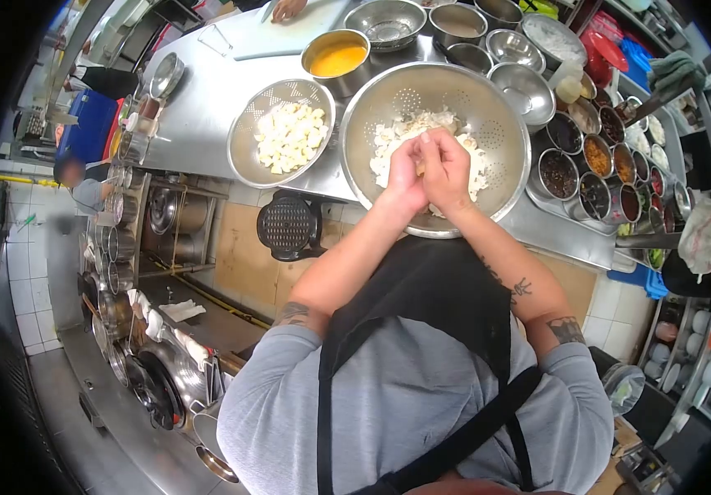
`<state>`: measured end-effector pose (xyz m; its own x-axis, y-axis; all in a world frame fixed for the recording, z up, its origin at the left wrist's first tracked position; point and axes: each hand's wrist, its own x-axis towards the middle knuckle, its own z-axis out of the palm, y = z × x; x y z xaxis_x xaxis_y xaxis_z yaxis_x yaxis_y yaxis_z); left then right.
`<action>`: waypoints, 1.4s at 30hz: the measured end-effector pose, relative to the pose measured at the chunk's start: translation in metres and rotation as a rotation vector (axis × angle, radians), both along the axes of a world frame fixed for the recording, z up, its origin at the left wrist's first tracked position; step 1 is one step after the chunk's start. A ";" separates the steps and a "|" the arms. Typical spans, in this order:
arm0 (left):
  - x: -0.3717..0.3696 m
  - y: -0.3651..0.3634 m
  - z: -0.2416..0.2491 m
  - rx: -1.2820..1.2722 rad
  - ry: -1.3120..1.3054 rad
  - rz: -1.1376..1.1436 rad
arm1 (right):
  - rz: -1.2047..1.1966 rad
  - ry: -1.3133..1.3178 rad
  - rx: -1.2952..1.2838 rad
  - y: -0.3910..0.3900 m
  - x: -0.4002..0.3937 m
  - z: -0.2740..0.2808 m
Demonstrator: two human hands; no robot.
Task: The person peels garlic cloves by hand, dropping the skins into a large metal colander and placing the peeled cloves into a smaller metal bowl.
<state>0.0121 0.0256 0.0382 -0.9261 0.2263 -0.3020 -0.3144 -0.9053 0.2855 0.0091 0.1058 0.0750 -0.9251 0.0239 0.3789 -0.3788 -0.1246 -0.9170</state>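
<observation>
head | left hand and right hand: over large colander | grip: pressed together, cannot tell what lies between | pale pieces: inside it, below hands | smaller colander of pale cubes: just left, on bench

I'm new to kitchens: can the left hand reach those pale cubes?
Probably yes: the pale cubes lie uncovered in the neighbouring colander, though the left hand is pressed to the right hand.

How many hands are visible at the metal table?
3: left hand and right hand, together over the large colander; another person's hand at the white cutting board. Others may be hidden.
</observation>
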 end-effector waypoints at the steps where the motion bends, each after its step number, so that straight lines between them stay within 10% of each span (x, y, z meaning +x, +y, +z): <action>1: 0.002 0.001 0.018 0.001 -0.050 0.041 | 0.008 0.007 -0.007 -0.005 0.000 0.007; 10: -0.011 -0.083 0.023 0.327 0.108 -0.004 | 0.017 -0.090 -0.142 0.011 -0.026 0.042; 12: -0.024 -0.133 0.010 0.553 0.204 0.067 | 0.087 -0.232 0.196 0.040 -0.051 0.014; 18: -0.047 -0.255 -0.006 -0.782 -0.149 0.710 | 0.208 -0.337 1.327 0.091 -0.069 -0.030; 21: -0.044 -0.258 -0.016 -1.422 -0.347 0.423 | 0.421 -0.513 1.536 0.084 -0.057 -0.022; 26: -0.049 -0.163 -0.008 -2.128 0.394 0.644 | 0.354 -0.552 1.462 0.075 -0.050 -0.024; 30: -0.045 -0.083 0.019 -1.834 0.596 -0.093 | 0.492 -0.607 1.446 0.081 -0.073 -0.034; 42: -0.041 -0.047 -0.010 -2.073 0.753 -0.697 | 0.243 -0.262 1.153 0.101 -0.036 -0.025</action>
<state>-0.0291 -0.0214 0.0286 -0.8902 0.3961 -0.2250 0.2290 0.8161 0.5307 -0.0274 0.2068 0.0502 -0.9107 -0.3897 -0.1369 -0.2444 0.7756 -0.5820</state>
